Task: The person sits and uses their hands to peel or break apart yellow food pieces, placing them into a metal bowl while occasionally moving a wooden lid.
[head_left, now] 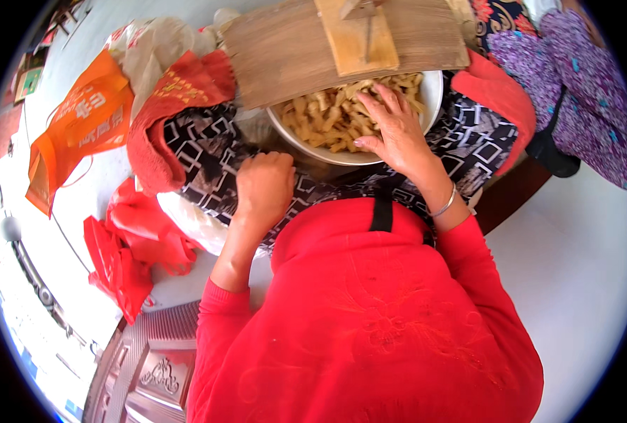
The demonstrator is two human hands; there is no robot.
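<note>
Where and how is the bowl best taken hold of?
Probably by the rim of the bowl, at its left and right, coming from the near side: the round edge is exposed there, while the board hides the far edge.

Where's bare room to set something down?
Pale floor at right, between red sleeve and purple patterned clothing. Crowded: bowl, with yellowish pieces, right hand and overlapping wooden board; left side, orange bag, red bag.

One left hand (265, 185) and one right hand (398, 134) are seen. Below the latter, one bowl (433, 97) is filled with uncountable yellowish pieces (313, 120); beyond both hands, one large board (278, 56); left of the left hand, one orange bag (81, 134).
</note>
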